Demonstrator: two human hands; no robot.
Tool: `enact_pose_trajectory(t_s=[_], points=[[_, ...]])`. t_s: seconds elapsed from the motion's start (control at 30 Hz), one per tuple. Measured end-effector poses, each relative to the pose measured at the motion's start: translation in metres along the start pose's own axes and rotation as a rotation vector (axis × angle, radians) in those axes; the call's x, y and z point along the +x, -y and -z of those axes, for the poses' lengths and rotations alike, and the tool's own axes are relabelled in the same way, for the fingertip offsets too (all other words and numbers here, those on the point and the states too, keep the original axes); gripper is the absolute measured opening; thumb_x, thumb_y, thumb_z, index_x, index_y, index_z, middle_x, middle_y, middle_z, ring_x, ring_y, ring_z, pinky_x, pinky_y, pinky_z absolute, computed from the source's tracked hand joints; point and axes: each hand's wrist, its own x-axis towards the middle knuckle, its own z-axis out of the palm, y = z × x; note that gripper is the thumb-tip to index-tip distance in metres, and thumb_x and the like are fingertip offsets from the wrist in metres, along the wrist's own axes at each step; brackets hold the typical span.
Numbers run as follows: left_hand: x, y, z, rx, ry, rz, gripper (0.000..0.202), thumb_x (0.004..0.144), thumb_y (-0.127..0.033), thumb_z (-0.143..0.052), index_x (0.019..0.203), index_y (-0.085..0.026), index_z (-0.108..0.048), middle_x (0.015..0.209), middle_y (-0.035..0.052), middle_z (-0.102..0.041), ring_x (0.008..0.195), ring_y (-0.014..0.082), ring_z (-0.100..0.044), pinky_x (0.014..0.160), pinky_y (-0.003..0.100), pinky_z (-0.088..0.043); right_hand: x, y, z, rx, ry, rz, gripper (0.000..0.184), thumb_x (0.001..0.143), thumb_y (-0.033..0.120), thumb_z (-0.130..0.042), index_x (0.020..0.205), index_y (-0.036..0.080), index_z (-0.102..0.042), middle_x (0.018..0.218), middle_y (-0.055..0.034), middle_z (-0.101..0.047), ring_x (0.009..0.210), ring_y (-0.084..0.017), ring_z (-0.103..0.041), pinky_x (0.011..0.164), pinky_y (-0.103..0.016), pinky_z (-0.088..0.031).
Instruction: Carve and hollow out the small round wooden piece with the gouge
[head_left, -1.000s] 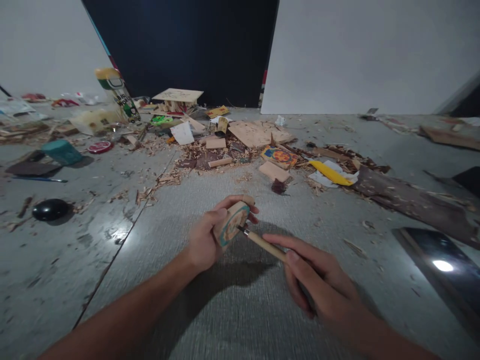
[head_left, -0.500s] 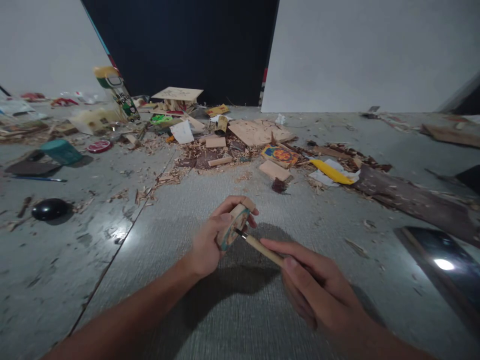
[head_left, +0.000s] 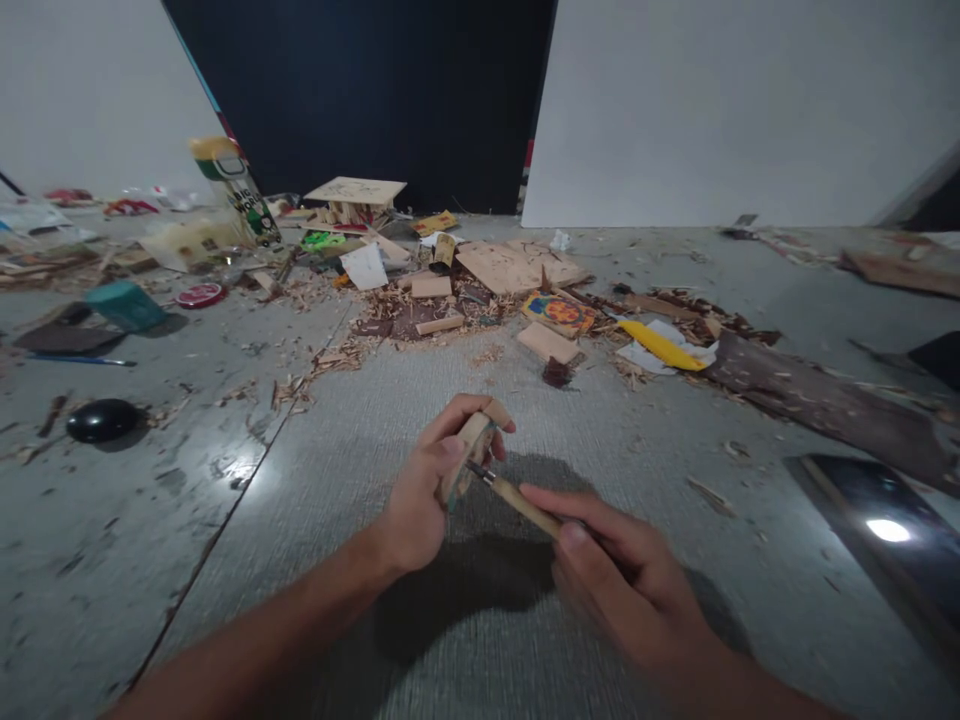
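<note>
My left hand [head_left: 424,490] is closed around a small piece of carved wood [head_left: 474,436], pale with some blue-green colour along its lower edge. The piece is held tilted above the floor, its worked face mostly turned away from me. In my right hand [head_left: 630,580] is a carving tool [head_left: 525,507] with a light wooden handle and a short metal shank. Its dark tip reaches the wood beside my left thumb; whether it cuts in I cannot tell.
Wood shavings, blocks and a thin wooden board [head_left: 517,265] litter the grey floor ahead. To the left are a black rounded object [head_left: 103,420] and a teal container [head_left: 126,305]. A phone-like dark slab [head_left: 877,510] and a long bark-like piece [head_left: 817,395] lie right.
The carved wood has turned in my left hand, so its face now shows less and its edge more. My right hand with the carving tool has shifted slightly left.
</note>
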Motion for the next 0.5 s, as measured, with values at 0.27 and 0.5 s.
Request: enact_pose_trajectory(t_s=[0.27, 0.5], points=[[0.006, -0.004, 0.006, -0.059, 0.002, -0.018, 0.036, 0.079, -0.045, -0.054, 0.097, -0.017, -0.068, 0.085, 0.0078, -0.064, 0.076, 0.0192, -0.055, 0.065, 0.029, -0.042, 0.003, 0.017, 0.0, 0.251, 0.028, -0.022, 0.038, 0.098, 0.049, -0.05, 0.125, 0.026, -0.067, 0.046, 0.0106, -0.029, 0.038, -0.006, -0.021, 0.037, -0.017, -0.022], [0.002, -0.006, 0.006, -0.064, -0.005, 0.008, 0.037, 0.079, -0.043, -0.057, 0.101, -0.016, -0.07, 0.102, 0.0101, -0.066, 0.079, 0.0196, -0.057, 0.065, 0.029, -0.043, 0.0, 0.025, 0.01, 0.008, -0.021, -0.053, 0.041, 0.096, 0.051, -0.052, 0.121, 0.024, -0.071, 0.047, 0.0092, -0.026, 0.039, -0.007, -0.022, 0.035, -0.018, -0.021]])
